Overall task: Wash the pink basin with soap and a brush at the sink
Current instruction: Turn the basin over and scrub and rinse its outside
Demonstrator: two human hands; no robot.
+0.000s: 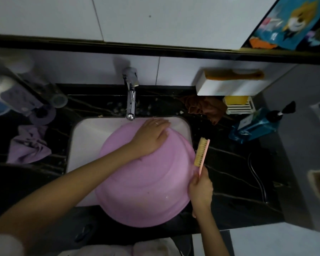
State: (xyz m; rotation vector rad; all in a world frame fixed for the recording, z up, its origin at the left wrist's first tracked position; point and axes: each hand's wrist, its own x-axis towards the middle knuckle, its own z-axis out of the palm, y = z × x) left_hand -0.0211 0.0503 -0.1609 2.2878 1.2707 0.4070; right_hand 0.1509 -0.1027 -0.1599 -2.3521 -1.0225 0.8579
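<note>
The pink basin (146, 182) lies bottom-up across the white sink (85, 137), covering its right half and overhanging the near edge. The left hand (150, 137) rests flat on the basin's far side, its grip apart, fingers straight and spread (a ring shows on one finger). At the basin's right edge the right hand (200, 191) has its grip clamped on the pink handle of a brush (201, 154), whose pale bristles face the basin's rim. A chrome faucet (130, 93) stands behind the sink, its spout over the far rim. On the dark tabletop (229, 172) lie a purple cloth (28, 145) to the left, a brown cloth (205, 108) behind the brush, and a blue pump bottle (253, 124) farther right.
</note>
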